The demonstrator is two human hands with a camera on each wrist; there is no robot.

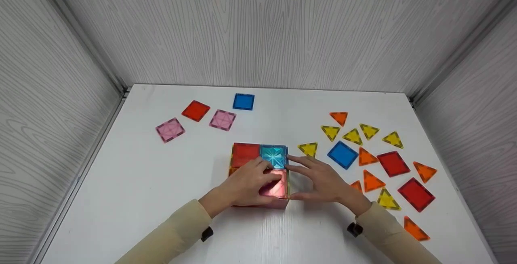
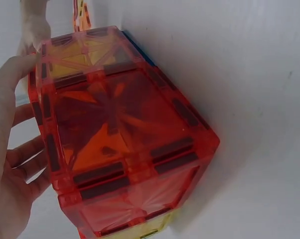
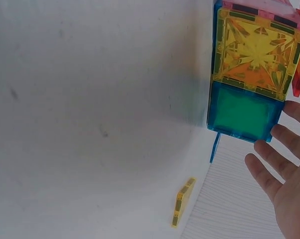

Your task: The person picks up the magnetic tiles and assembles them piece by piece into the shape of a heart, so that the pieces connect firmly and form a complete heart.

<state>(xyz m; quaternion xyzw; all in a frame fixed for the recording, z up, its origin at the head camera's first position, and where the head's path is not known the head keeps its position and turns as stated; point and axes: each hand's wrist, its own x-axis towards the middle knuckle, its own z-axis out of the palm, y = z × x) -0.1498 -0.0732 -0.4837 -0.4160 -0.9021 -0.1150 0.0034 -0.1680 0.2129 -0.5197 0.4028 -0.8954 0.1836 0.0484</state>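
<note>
A box of translucent magnetic tiles stands near the middle of the table, with red, blue and pink squares on top. Its side walls show red tiles in the left wrist view and a yellow tile above a blue-green one in the right wrist view. My left hand lies over the top, fingers loosely bent and thumb by the near edge; it hides part of the tiles. Against the box's right side, my right hand spreads its fingers, with fingertips at the upper edge.
Loose square tiles in red, pink and blue lie at the back left. On the right are scattered yellow triangles, orange triangles, red squares and a blue square. Grey wood-grain panels surround the white table.
</note>
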